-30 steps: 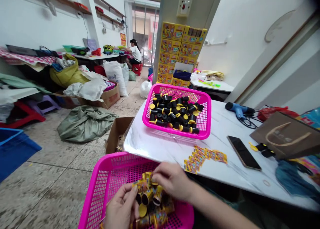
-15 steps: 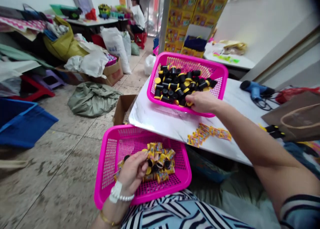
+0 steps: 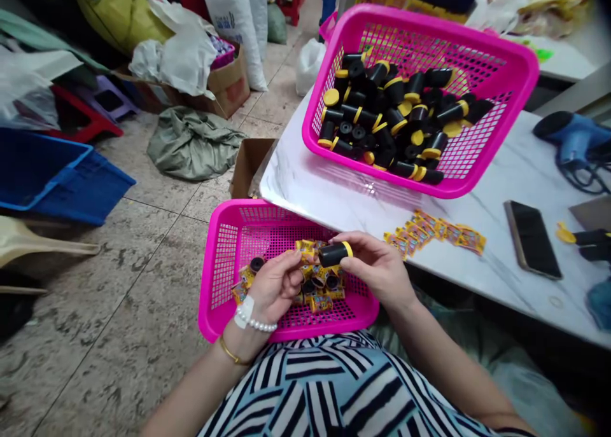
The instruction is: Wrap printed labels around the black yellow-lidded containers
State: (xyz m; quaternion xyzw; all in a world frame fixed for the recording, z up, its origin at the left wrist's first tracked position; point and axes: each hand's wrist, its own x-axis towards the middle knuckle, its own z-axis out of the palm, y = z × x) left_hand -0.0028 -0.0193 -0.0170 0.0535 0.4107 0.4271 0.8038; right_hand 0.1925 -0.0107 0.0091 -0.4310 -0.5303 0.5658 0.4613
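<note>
My right hand (image 3: 379,268) grips a small black cylinder with a yellow cap (image 3: 334,254) by its capped end. Close to its other end, my left hand (image 3: 279,281) pinches what looks like a yellow printed label sleeve (image 3: 308,251). Both hands are over the lower pink basket (image 3: 224,224), where several black cylinders in yellow printed sleeves (image 3: 321,303) lie. The upper pink basket (image 3: 506,39) stands on the table, holding many bare black cylinders with yellow caps (image 3: 372,116). Flat yellow printed labels (image 3: 434,230) lie in an overlapping row on the table.
On the right of the white table (image 3: 324,201) are a phone (image 3: 532,238) and a blue heat gun or hair dryer (image 3: 573,138). To the left are a blue crate (image 3: 95,182), a greenish cloth sack (image 3: 193,144) and a cardboard box (image 3: 251,163) beside the table.
My right hand has come out of the upper basket with a black cylinder and moved down beside my left hand. The view has tilted downward.
</note>
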